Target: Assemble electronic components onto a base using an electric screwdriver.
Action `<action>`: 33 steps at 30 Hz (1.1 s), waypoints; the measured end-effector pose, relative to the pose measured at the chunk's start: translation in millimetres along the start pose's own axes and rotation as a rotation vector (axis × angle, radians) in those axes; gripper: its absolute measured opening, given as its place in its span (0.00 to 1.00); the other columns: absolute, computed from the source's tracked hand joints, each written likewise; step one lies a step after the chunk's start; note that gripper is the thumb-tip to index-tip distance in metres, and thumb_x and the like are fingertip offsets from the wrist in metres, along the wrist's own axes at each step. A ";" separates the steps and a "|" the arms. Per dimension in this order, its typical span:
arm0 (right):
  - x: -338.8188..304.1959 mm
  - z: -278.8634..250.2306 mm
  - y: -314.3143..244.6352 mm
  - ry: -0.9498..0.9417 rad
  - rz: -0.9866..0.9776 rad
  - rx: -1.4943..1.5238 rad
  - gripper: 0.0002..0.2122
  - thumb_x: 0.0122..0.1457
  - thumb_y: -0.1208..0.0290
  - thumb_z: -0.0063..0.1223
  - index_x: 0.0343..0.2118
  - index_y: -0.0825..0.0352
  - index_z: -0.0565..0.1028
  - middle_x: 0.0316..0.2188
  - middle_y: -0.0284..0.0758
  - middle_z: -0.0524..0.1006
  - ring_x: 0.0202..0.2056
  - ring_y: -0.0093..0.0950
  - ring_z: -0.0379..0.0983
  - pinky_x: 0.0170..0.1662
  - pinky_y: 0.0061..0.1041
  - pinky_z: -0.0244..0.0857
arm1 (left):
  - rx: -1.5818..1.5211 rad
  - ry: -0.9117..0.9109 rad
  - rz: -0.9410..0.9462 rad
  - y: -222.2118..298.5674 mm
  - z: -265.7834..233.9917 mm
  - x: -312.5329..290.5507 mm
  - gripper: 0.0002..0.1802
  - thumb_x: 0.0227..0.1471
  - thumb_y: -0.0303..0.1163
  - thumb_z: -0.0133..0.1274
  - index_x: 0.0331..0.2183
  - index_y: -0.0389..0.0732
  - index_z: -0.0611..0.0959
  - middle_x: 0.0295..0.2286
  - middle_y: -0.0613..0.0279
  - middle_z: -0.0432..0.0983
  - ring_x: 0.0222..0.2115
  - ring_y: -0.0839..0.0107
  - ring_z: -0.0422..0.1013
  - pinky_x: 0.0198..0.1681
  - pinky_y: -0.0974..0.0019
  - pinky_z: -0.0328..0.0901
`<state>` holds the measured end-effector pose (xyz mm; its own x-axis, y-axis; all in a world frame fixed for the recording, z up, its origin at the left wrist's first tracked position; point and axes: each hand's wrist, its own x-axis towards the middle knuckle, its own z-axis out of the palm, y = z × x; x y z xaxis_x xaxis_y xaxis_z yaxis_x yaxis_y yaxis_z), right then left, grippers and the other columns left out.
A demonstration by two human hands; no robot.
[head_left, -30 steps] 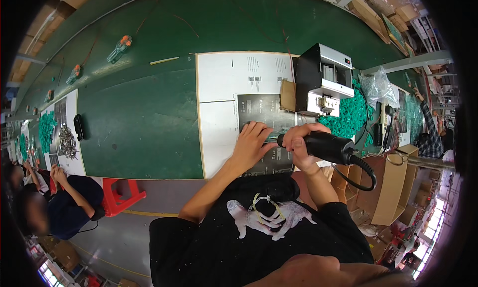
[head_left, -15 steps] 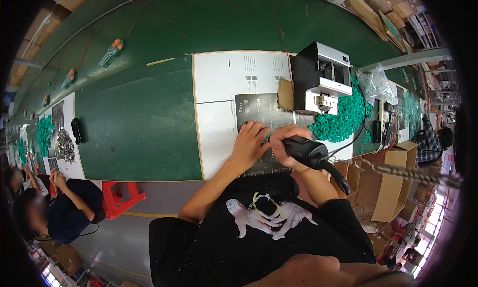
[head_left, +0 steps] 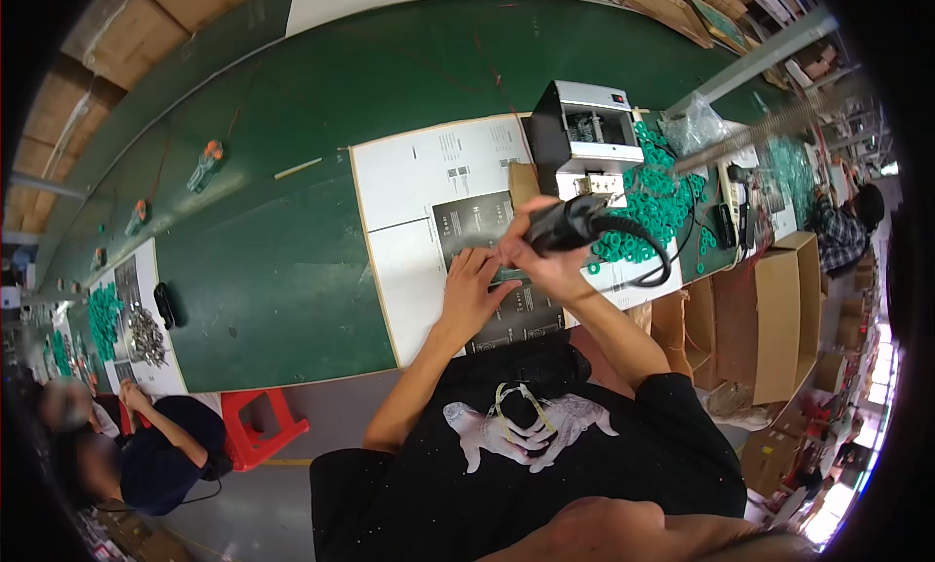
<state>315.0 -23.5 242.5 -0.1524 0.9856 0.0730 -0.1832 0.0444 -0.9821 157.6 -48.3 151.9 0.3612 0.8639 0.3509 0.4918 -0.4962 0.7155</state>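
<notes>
My right hand [head_left: 538, 260] is wrapped round a black electric screwdriver [head_left: 565, 227], which has a cord at its back end and tilts across the hand. Its tip is hidden by the fingers. Against the black printed sheet [head_left: 472, 226], my left hand [head_left: 471, 294] grips a small green plastic part [head_left: 507, 274] between thumb and fingers. Most of that part is covered by the hands, which almost meet there. Just beyond them stands a black and silver machine [head_left: 594, 138], beside a pile of green plastic rings [head_left: 648, 211].
A coiled spring [head_left: 750, 138] hangs over the right side of the green table [head_left: 273, 260]. Cardboard boxes [head_left: 779, 309] stand at the right. Orange-tipped green assemblies [head_left: 206, 166] lie far left. A co-worker [head_left: 170, 445] sits at the left near a red stool [head_left: 258, 426].
My right hand and the screwdriver have moved up and away from my body, and the screwdriver's cord end now swings to the right. My left hand stays low on the sheet. The whole view has shifted.
</notes>
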 end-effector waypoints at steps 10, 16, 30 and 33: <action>-48.1 -88.3 -58.4 0.285 -0.393 -0.339 0.22 0.54 0.84 0.66 0.51 0.71 0.71 0.42 0.39 0.75 0.41 0.29 0.77 0.38 0.26 0.73 | 0.120 -0.107 0.075 91.1 42.3 39.5 0.36 0.41 0.41 0.71 0.50 0.37 0.77 0.48 0.50 0.71 0.47 0.51 0.68 0.51 0.51 0.64; -147.3 -161.2 7.9 0.562 -0.184 -1.010 0.18 0.56 0.78 0.66 0.49 0.71 0.74 0.44 0.43 0.74 0.41 0.37 0.76 0.42 0.35 0.73 | 0.142 -0.347 -0.014 111.7 75.8 48.6 0.36 0.42 0.39 0.71 0.51 0.37 0.75 0.48 0.49 0.71 0.46 0.50 0.70 0.49 0.53 0.67; -163.3 -226.7 14.7 0.293 -0.156 -0.888 0.08 0.59 0.82 0.58 0.41 0.70 0.77 0.33 0.40 0.75 0.28 0.36 0.76 0.28 0.31 0.71 | -0.742 -0.414 -0.731 120.9 139.6 27.9 0.30 0.53 0.40 0.66 0.50 0.32 0.76 0.44 0.54 0.80 0.44 0.67 0.75 0.49 0.63 0.67; -167.2 -202.9 1.1 0.224 -0.172 -0.623 0.09 0.61 0.83 0.56 0.45 0.72 0.77 0.33 0.40 0.75 0.27 0.32 0.76 0.28 0.28 0.71 | -0.670 -0.366 -0.603 110.0 154.1 27.4 0.30 0.53 0.38 0.65 0.51 0.30 0.75 0.44 0.52 0.80 0.42 0.64 0.77 0.47 0.62 0.69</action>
<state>537.3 -155.2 194.0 0.0458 0.9632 0.2647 0.4165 0.2224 -0.8815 343.7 -92.5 147.1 0.4766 0.8205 -0.3157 0.1627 0.2706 0.9488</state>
